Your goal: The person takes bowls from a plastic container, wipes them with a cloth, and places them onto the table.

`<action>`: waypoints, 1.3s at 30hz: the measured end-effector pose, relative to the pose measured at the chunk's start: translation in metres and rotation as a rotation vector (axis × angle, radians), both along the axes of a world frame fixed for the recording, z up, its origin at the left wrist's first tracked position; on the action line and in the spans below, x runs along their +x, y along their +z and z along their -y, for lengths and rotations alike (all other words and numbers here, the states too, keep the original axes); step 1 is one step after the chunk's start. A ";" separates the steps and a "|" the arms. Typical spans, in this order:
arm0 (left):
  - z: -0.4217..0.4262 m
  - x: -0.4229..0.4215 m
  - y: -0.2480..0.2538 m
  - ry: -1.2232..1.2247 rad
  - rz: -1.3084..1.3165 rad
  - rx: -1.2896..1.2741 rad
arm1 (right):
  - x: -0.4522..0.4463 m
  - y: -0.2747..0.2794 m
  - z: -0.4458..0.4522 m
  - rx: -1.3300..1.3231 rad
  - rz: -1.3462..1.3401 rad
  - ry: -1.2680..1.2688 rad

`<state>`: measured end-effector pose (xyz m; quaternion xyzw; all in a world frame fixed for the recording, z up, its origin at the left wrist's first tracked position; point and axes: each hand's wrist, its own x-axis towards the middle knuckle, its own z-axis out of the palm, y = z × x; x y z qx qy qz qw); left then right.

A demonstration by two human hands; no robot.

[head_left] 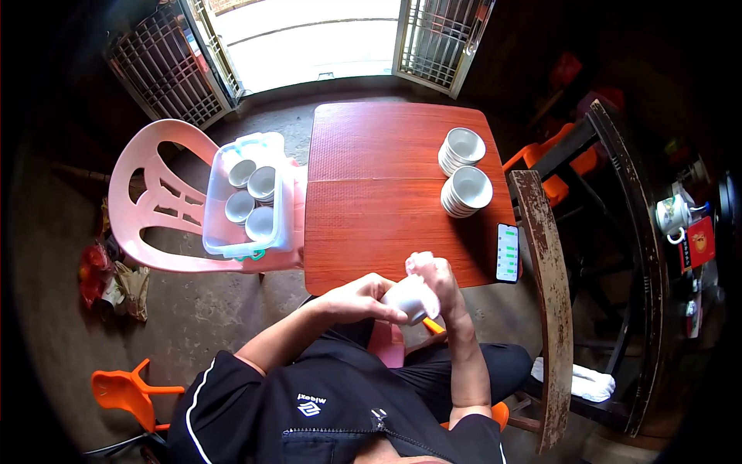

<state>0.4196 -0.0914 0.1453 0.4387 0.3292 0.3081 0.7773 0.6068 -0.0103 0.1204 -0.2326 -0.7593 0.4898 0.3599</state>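
Note:
A small white bowl is tilted over my lap, just off the near edge of the table. My left hand grips it from the left, thumb along its side. My right hand is closed around a pale cloth, part of which presses against the bowl's right side. On the table's right side stand two stacks of bowls, a far stack and a near stack. To the left, a clear plastic box holds several more bowls.
The box rests on a pink plastic chair beside the red-brown table. A lit phone lies at the table's right edge. A worn wooden bench with a white towel is at right, an orange stool at lower left.

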 end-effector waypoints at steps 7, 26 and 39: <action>0.002 0.001 0.002 0.093 0.090 -0.028 | -0.001 -0.110 0.006 -0.861 -0.533 -0.167; -0.005 -0.002 -0.021 0.358 0.786 -0.231 | -0.021 0.034 0.036 -0.192 -0.126 -0.288; 0.014 0.016 -0.011 0.299 0.219 -0.103 | -0.001 -0.008 -0.004 -0.774 -0.192 0.145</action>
